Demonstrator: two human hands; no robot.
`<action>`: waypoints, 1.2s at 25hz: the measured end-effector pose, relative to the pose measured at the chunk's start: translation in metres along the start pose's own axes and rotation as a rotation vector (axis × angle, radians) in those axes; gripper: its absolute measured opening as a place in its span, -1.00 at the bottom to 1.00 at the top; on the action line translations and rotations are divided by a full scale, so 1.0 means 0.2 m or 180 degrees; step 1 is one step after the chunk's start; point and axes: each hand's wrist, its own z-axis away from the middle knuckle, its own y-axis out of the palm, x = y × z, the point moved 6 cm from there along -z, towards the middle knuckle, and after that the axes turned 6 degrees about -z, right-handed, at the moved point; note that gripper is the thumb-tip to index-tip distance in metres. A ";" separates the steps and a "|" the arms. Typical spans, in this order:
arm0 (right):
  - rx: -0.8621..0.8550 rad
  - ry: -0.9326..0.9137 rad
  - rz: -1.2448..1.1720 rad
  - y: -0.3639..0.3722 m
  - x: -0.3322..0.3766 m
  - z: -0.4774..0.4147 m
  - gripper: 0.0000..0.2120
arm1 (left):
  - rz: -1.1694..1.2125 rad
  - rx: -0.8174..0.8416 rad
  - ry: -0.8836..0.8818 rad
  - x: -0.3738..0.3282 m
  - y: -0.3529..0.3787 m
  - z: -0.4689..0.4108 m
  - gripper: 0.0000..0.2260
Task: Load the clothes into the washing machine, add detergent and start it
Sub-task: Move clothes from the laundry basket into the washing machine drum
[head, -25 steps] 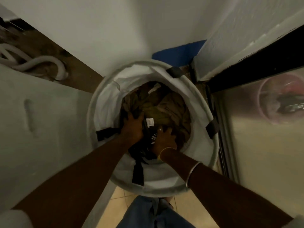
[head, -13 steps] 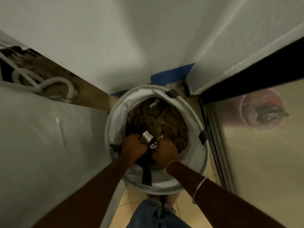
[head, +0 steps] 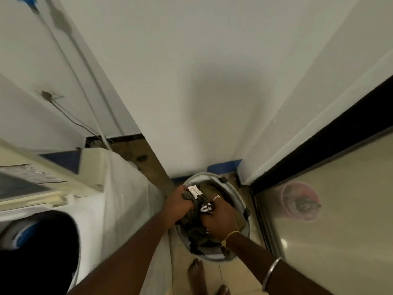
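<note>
A round white laundry basket (head: 242,201) stands on the floor in the corner, with olive clothes (head: 209,189) still in it. My left hand (head: 178,206) and my right hand (head: 220,217) both grip a bundle of dark and olive clothes (head: 196,224) with a white label, lifted above the basket's rim. The white top-loading washing machine (head: 119,199) stands at the left, its dark open drum (head: 40,248) at the lower left.
White walls close in ahead and at the right. A frosted glass door (head: 340,220) with a black frame stands at the right, a pink tub (head: 301,202) blurred behind it. Hoses and a cable run down the wall behind the machine. My bare feet (head: 196,271) stand on beige tiles.
Both hands closed on the clothes and lifted the bundle up out of the basket. My view rose and swung left, bringing the washing machine's top and drum into sight.
</note>
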 end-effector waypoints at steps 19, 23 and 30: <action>0.0227 -0.2447 -0.1717 -0.41 1.81 0.93 -0.85 | 0.1121 -0.0436 0.1194 -0.36 -0.97 1.52 -0.82; 0.0329 -0.2818 -0.2052 -0.15 2.16 1.15 -0.83 | 0.1426 -0.1019 0.1383 -0.11 -1.33 1.76 -0.77; 0.0648 -0.2714 -0.2186 0.50 2.47 1.33 -0.83 | 0.1711 -0.1999 0.1541 0.44 -1.79 2.03 -0.53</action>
